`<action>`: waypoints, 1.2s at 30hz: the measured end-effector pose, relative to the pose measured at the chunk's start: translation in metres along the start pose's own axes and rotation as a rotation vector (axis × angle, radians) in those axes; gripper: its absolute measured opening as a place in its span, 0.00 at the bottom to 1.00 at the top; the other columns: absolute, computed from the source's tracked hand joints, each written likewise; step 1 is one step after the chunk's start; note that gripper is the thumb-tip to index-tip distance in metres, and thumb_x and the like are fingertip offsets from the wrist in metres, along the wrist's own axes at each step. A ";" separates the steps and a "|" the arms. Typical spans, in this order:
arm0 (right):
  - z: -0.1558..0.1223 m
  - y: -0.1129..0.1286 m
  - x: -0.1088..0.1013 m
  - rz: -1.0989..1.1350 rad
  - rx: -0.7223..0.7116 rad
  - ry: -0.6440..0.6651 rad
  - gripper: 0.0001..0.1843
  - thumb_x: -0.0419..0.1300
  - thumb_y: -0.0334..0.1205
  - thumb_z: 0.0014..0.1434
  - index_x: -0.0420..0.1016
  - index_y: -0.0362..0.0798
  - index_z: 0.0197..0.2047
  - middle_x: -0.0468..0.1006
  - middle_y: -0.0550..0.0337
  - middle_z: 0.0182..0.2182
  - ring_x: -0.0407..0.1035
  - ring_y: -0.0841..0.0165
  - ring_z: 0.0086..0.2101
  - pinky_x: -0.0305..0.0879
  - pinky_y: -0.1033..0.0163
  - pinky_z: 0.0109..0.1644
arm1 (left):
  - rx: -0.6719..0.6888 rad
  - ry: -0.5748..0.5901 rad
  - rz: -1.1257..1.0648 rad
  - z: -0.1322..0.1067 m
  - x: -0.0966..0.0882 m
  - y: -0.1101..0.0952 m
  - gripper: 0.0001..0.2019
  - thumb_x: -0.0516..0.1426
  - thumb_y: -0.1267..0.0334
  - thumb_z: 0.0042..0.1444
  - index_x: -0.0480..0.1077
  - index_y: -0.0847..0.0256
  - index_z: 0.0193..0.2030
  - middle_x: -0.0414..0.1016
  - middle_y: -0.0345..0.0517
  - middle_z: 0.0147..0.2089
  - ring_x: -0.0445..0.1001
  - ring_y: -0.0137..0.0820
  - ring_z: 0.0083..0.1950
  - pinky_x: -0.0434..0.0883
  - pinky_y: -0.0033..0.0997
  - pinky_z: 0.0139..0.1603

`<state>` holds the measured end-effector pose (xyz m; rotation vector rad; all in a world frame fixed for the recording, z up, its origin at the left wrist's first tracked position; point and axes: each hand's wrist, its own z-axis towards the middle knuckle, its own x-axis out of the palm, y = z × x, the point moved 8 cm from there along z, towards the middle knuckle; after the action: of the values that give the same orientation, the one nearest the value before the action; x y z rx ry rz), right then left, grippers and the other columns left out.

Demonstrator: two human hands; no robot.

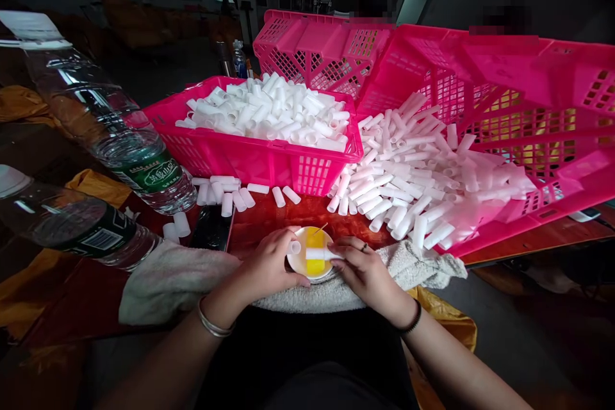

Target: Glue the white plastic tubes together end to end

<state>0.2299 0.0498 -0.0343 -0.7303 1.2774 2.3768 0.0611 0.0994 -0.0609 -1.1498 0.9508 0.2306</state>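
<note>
- white tube (pixel 317 254) is over the yellow stuff (pixel 315 268) in a little white dish (pixel 298 264), held flat, side to side.
- r. hand (pixel 365 269) has it: fingers pinch its right end.
- l. hand (pixel 277 262) is at the dish's left edge, fingers bent, thumb low by the rim. 2nd tube (pixel 294 247) shows at the fingers; can't tell if they pinch it.
- thin stick (pixel 321 228) pokes up at the back of the dish.
- gray towel (pixel 177 282) lies along the front, under & by the hands.
- pink basket (pixel 271 163) is just past the dish, w/ a big pile of tubes (pixel 269 109) in it.
- tipped basket (pixel 528 141), also pink, is on the right; lots more tubes (pixel 403 166) spill from it onto the red surface (pixel 259 214).
- few loose tubes (pixel 228 202) lie in front of the 1st basket, near a dark phone (pixel 210 229).
- 2 clear bottles (pixel 154 173) w/ white caps are on the left, 1 nearer than the other.
</note>
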 end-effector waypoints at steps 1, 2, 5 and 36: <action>0.001 0.004 0.000 -0.033 -0.053 -0.013 0.12 0.55 0.34 0.64 0.76 0.50 0.48 0.76 0.50 0.42 0.73 0.61 0.44 0.74 0.55 0.47 | 0.008 -0.009 -0.002 0.000 0.000 0.000 0.37 0.73 0.54 0.31 0.65 0.59 0.49 0.69 0.58 0.59 0.67 0.52 0.61 0.65 0.54 0.61; 0.001 0.007 -0.001 -0.051 -0.091 -0.027 0.11 0.55 0.33 0.64 0.76 0.50 0.46 0.75 0.50 0.42 0.72 0.61 0.44 0.73 0.55 0.47 | 0.018 -0.019 -0.006 0.000 -0.001 0.000 0.37 0.73 0.54 0.31 0.65 0.58 0.49 0.69 0.57 0.59 0.67 0.51 0.61 0.65 0.54 0.61; 0.002 0.004 0.000 0.005 -0.047 -0.017 0.10 0.56 0.33 0.63 0.74 0.50 0.47 0.75 0.51 0.42 0.72 0.61 0.45 0.73 0.54 0.47 | 0.019 -0.027 -0.030 -0.002 -0.003 0.000 0.38 0.73 0.55 0.32 0.64 0.57 0.51 0.70 0.56 0.59 0.67 0.50 0.61 0.65 0.55 0.61; 0.005 0.022 -0.025 0.418 0.147 -0.299 0.06 0.62 0.40 0.61 0.73 0.51 0.42 0.80 0.55 0.39 0.77 0.64 0.39 0.77 0.60 0.41 | 0.297 -0.264 -0.288 -0.038 -0.049 -0.069 0.11 0.56 0.68 0.55 0.57 0.55 0.41 0.68 0.53 0.53 0.69 0.42 0.55 0.70 0.47 0.54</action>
<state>0.2373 0.0403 -0.0030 -0.0575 1.5648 2.5409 0.0528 0.0516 0.0186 -0.9397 0.5562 0.0048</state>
